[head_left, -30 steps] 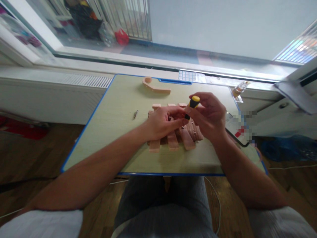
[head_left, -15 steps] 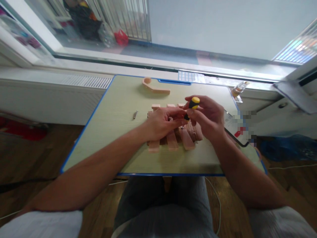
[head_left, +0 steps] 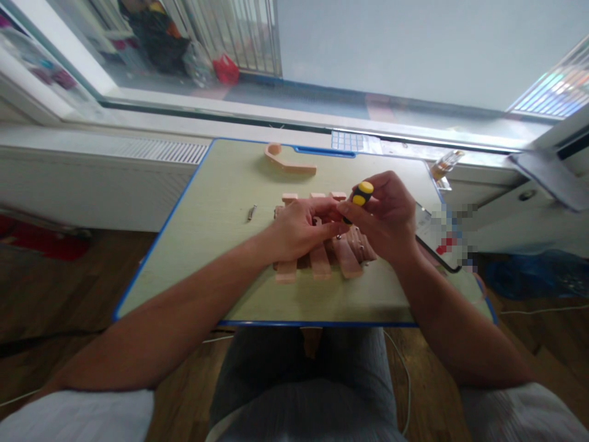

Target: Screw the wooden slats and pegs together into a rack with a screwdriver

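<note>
A slatted wooden piece [head_left: 321, 261] made of pale strips lies in the middle of the small blue-edged table [head_left: 211, 245]. My left hand [head_left: 301, 230] rests on top of it, fingers curled and pressing down on the slats. My right hand [head_left: 384, 215] is closed round a short screwdriver [head_left: 360, 195] with a yellow and black handle, held upright with its tip down at the slats just beside my left fingertips. The tip itself is hidden between my fingers.
A curved wooden part [head_left: 288, 161] lies at the table's far edge and a loose screw [head_left: 251, 212] lies left of the slats. A phone [head_left: 437, 239] sits at the right edge. A small bottle [head_left: 444, 164] stands on the windowsill beyond.
My right hand has shifted its fingers round the screwdriver handle, which has tilted slightly. My left hand and the slatted piece have stayed where they were.
</note>
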The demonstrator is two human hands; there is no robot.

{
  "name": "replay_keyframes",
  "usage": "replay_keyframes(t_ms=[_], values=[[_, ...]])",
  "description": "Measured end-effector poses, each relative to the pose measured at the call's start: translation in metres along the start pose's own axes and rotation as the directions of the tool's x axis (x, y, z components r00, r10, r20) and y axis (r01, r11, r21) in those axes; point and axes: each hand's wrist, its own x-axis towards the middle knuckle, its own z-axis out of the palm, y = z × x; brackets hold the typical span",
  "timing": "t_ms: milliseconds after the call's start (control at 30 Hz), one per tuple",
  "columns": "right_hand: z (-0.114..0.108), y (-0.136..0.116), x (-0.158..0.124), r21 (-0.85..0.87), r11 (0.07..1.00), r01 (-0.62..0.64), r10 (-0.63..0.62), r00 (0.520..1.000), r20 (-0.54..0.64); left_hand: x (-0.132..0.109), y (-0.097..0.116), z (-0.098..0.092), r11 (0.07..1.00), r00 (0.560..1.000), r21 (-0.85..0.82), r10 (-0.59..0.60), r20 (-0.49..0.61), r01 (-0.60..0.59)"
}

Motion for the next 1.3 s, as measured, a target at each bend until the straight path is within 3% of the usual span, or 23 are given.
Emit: replay_keyframes(t_ms=[233,667,900,1067,1300], values=[[-0.006,-0.011,0.001,-0.006,0.999,-0.036,0.037,0.994,0.104,0.002,0.003,-0.001,0.998,0.999,-0.05,-0.034,0.04,0.036],[0.002,0.003,0.002,-0.037,0.999,0.033,-0.034,0.999,-0.027,0.0,0.0,0.0,0.999,1.0,-0.037,-0.007,0.011,0.007],[-0.004,-0.008,0.0,-0.016,1.0,-0.013,0.015,0.996,0.086,0.002,0.001,0.0,0.999,0.999,-0.04,-0.028,0.026,0.029],[-0.006,-0.007,0.001,0.019,1.0,0.0,-0.001,0.997,0.078,0.003,0.002,0.0,0.998,0.999,-0.068,0.016,0.051,-0.012],[-0.001,-0.002,0.002,-0.002,0.999,0.05,-0.05,0.999,-0.001,0.0,0.002,0.002,0.997,1.0,-0.069,-0.027,0.005,0.027]])
